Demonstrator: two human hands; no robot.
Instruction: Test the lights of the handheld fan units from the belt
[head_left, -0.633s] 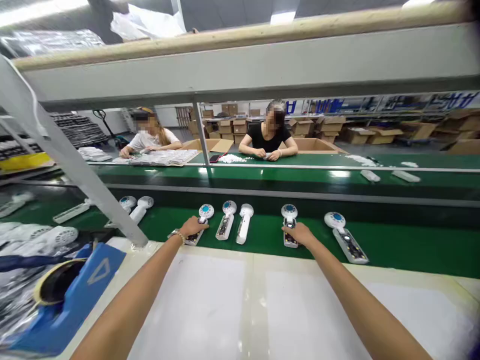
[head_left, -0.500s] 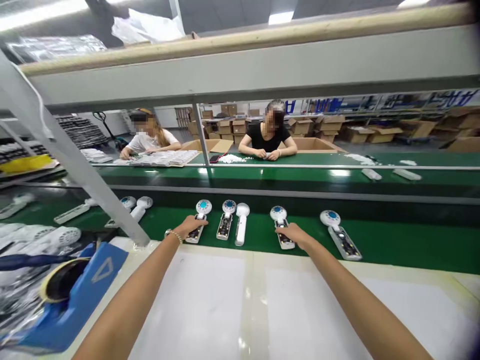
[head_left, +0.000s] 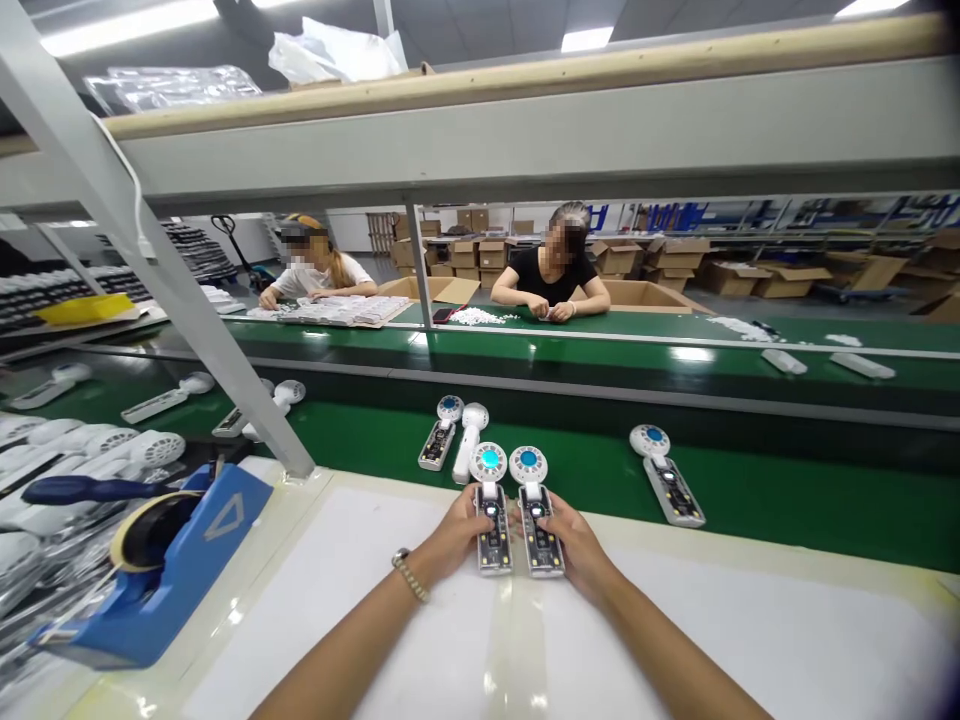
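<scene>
Two white handheld fans with exposed circuit boards are held side by side above the white tabletop (head_left: 360, 600). My left hand (head_left: 457, 530) is closed round the handle of the left fan (head_left: 493, 550), its thumb on the board. The right fan (head_left: 543, 550) is gripped the same way by my right hand (head_left: 577, 545). Both round heads point away from me, with blue centres. Just beyond them on the green belt (head_left: 360, 430) lie another open-handled fan (head_left: 436, 445) and a closed white fan (head_left: 469, 440). A further open-handled fan (head_left: 671, 485) lies to the right.
A blue tape dispenser (head_left: 172, 580) stands at the left beside piled white fans (head_left: 112, 450). A slanted metal post (head_left: 202, 310) rises near it. Across the belt sit two people (head_left: 555, 275), (head_left: 322, 270) at work. A shelf (head_left: 480, 130) spans overhead.
Both hands have lifted a fan each off the green belt and drawn them together towards me, over the white tabletop. The view has shifted slightly.
</scene>
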